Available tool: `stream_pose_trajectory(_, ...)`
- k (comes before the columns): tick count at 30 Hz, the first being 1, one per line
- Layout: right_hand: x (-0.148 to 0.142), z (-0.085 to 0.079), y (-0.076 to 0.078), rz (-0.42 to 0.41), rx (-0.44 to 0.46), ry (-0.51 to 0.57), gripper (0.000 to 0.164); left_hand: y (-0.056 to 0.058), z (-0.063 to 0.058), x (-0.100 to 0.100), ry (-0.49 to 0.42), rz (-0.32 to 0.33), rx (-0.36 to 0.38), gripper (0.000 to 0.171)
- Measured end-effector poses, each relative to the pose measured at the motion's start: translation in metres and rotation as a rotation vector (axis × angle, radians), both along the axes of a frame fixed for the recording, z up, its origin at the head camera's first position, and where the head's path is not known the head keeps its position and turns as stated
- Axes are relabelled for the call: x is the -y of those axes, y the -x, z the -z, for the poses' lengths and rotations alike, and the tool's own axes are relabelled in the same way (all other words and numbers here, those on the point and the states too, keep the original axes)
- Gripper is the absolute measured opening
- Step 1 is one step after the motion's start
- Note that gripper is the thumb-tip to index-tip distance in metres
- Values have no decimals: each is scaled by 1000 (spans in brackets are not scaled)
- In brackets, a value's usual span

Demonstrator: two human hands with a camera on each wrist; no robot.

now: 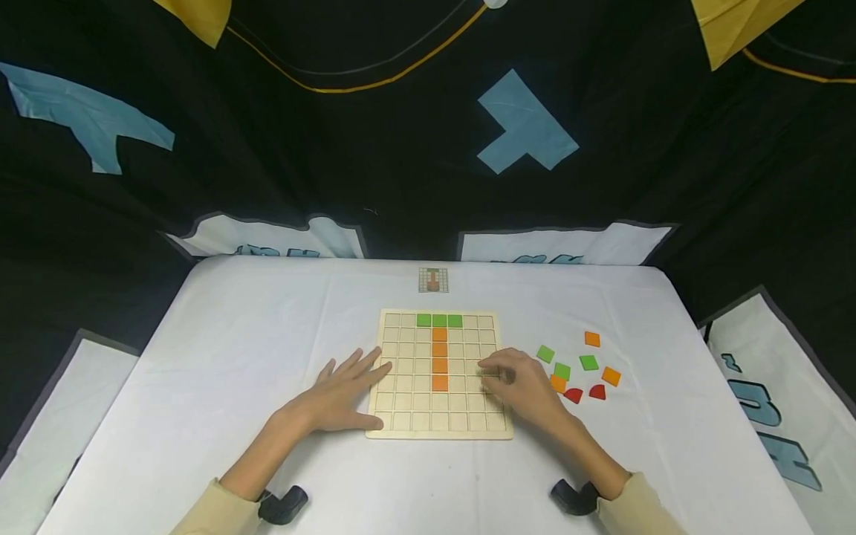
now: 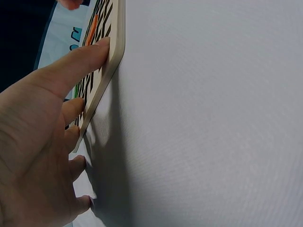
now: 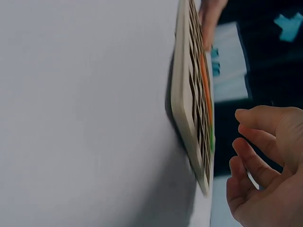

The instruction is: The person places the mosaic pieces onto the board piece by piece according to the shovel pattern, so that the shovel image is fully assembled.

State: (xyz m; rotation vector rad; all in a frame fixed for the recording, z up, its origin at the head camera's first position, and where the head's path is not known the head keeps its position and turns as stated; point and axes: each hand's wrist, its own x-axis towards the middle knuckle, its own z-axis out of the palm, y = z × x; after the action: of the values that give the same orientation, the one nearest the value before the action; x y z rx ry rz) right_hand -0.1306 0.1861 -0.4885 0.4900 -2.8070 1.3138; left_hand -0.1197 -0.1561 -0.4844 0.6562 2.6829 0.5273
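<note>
The left hand [image 1: 337, 399] touches the board [image 1: 404, 405] with splayed fingers, the right hand's [image 1: 531, 390] loosely curl, released; cropped blue lettering [image 1: 754, 401] is illegible.

blue shapes [image 1: 527, 122] sit on the black curtain [image 1: 401, 163].

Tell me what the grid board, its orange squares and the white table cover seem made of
The grid board looks like smooth, matte wood, from its pale tan colour and rounded edge. The orange squares could be painted wood or plastic; their flat, even colour leaves that open. The white table cover seems matte fabric, given its fine texture and faint creases.
</note>
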Motion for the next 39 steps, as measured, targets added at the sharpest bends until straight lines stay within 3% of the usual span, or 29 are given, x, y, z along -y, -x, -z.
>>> stream_pose_trajectory(6, -42, -4, 1, 113, -60, -43, 25, 0, -1, 1, -11, 1, 2, 91)
stream_pose_trajectory(19, -119, -6, 16, 261, 21, -66, 30, 0, -1, 2, -15, 2, 1, 90)
stream_pose_trajectory(27, -143, 2, 32, 333, 86, -111, 32, 0, -2, 1, -13, 0, 1, 91)
stream_pose_trajectory(39, -156, 10, 38, 353, 158, -142, 38, 0, -1, 1, -4, 5, 5, 92)
